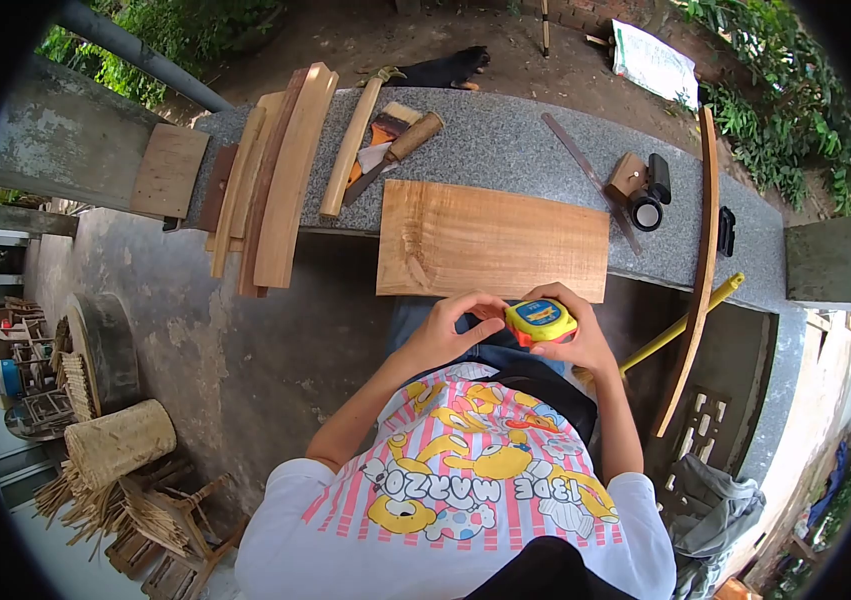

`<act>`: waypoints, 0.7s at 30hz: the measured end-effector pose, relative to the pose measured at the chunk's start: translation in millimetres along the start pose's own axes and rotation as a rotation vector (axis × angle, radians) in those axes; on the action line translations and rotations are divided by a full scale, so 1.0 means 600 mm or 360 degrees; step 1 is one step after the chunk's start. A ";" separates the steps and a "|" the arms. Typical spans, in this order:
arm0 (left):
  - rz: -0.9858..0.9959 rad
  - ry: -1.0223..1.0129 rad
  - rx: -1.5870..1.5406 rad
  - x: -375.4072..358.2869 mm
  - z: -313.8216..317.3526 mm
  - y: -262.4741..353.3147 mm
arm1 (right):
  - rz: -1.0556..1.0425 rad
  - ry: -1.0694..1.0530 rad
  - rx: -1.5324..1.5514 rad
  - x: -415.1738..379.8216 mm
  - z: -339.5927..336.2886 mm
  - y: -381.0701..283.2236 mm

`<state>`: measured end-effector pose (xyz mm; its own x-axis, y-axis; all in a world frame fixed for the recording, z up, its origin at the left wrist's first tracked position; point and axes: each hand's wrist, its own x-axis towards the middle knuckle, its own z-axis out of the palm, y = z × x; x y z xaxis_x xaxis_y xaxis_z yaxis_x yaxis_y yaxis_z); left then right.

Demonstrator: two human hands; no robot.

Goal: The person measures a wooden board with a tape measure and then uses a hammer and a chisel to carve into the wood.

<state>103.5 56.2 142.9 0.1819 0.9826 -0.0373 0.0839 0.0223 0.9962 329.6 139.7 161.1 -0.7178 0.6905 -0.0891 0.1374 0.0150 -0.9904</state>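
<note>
A yellow and red tape measure with a blue label is held in my right hand, whose fingers wrap round its side. Just left of the tape measure is my left hand, its fingers curved and its thumb apart from them; nothing shows in it. Both hands are above my lap, close to the near edge of a wide wooden board. That board lies on the grey stone ledge and juts out over its near edge.
Wooden strips, a hammer and a wood-handled tool lie left on the stone ledge. Right are a metal ruler, a wooden block, a black round object and a long curved strip.
</note>
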 end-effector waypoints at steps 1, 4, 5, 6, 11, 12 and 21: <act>0.0008 -0.0007 0.0003 0.000 0.005 -0.010 | -0.0005 0.0008 -0.0004 0.004 0.003 -0.001; -0.0122 0.0068 -0.0233 0.000 0.006 -0.024 | -0.0006 -0.0038 0.0022 0.010 0.007 0.002; -0.0116 0.0068 -0.0232 0.000 0.005 -0.025 | -0.0011 -0.0038 0.0018 0.011 0.009 0.003; -0.0107 0.0056 -0.0231 -0.002 0.006 -0.026 | -0.0038 -0.0008 0.0038 0.010 0.013 0.004; -0.0034 0.0077 -0.0396 -0.013 -0.009 -0.038 | 0.0024 0.0234 0.0016 -0.003 -0.004 -0.002; -0.0099 0.0224 -0.0561 -0.016 -0.021 -0.051 | 0.0032 0.0341 -0.0032 -0.010 -0.017 0.004; -0.0343 0.1280 -0.0224 -0.071 -0.232 -0.125 | 0.0071 0.1478 0.0372 -0.120 -0.201 0.146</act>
<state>-47.2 38.2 80.8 -0.5817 0.7847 -0.2139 -0.0961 0.1949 0.9761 475.6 178.7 93.4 0.1266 0.9861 -0.1075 -0.0604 -0.1006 -0.9931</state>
